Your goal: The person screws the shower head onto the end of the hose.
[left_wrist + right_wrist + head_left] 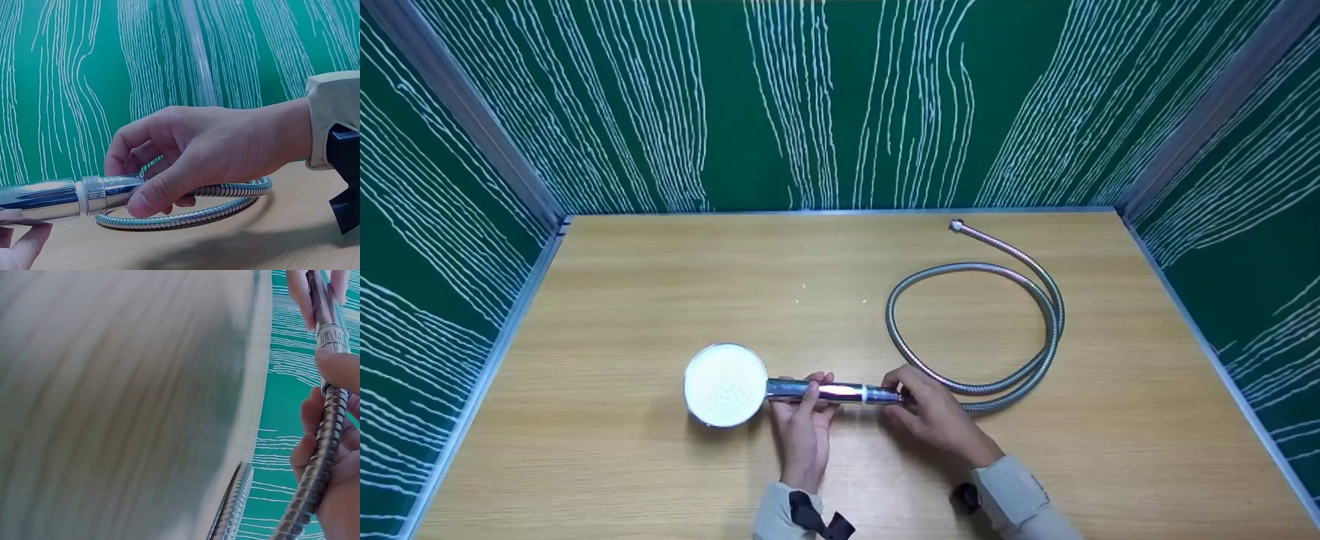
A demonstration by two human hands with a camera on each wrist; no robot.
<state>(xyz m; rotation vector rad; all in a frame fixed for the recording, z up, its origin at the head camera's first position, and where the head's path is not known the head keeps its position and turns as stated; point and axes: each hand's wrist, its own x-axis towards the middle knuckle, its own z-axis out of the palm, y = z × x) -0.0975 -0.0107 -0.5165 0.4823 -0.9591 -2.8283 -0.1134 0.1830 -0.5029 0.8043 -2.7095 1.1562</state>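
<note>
A chrome shower head (726,385) with a round white face lies sideways above the table, its face up. My left hand (804,439) grips its handle (844,392) from below, thumb over the top. At the handle's right end, my right hand (936,421) pinches the chrome connector (115,190) of a flexible metal shower hose (1059,307) between thumb and fingers. Connector and handle stand in one line, with a pale ring (82,197) between them. In the right wrist view the ribbed hose (320,467) runs back past the curled fingers.
The hose lies in a loop on the wooden table (622,300), its free end nut (957,225) near the back edge. Some tiny pale specks dot the table's middle. Green walls (1020,60) with white wavy lines close off the back and both sides.
</note>
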